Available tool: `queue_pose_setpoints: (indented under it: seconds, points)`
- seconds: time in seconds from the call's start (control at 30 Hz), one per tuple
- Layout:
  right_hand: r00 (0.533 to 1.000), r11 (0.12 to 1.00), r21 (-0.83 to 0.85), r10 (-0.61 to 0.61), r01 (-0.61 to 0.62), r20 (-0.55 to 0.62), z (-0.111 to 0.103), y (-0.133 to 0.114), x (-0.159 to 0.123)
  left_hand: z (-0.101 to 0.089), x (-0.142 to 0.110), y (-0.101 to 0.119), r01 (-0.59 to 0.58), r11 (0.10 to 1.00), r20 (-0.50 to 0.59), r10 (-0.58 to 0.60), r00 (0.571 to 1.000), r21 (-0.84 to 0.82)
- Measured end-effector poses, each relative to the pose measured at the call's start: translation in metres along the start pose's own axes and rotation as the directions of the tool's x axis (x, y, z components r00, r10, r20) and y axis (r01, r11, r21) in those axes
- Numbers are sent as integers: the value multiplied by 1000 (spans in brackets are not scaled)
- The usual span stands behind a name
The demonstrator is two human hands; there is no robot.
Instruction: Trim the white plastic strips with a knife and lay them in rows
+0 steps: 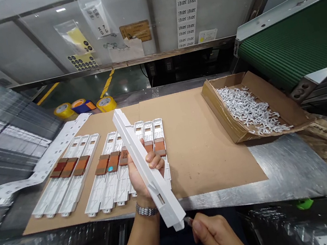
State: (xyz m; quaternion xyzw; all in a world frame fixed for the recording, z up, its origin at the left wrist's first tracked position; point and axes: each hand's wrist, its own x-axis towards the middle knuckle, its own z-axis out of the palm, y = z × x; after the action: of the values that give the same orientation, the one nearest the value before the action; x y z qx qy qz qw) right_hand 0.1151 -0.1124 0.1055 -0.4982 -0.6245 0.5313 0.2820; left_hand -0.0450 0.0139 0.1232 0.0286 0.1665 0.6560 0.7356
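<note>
My left hand (147,172) is closed around the middle of a long white plastic bar (139,156), which is held tilted above the bench with its lower end toward me. At that lower end is my right hand (216,235), its thumb and fingers pinched on a small tool with a thin tip (187,220). Most of that tool is hidden in the fist, so its kind is unclear. Behind the held bar, several similar white bars lie in rows on the cardboard, such as this bar (70,189), each with a brown piece (100,165) across it.
A cardboard box (222,118) of small white parts (250,111) stands at the right, near a green conveyor belt (296,35). Tape rolls (106,104) sit at the back left beside a label strip (57,147). A cardboard sheet (196,146) covers the metal bench (294,167).
</note>
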Motion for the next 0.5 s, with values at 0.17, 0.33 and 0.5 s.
queue_pose_setpoints:
  seconds: [0.17,0.33,0.5]
  points:
    - [1000,1000,-4,6,-6,10,-2,-2,1,2,-1,-1,-6,1000,-23,6,1000,11]
    - [999,1000,8,6,-6,33,-3,-4,1,4,0,-3,-2,1000,-35,3,999,27]
    - [999,999,34,1,-3,54,-3,-2,0,0,3,-4,20,999,-15,-20,1000,37]
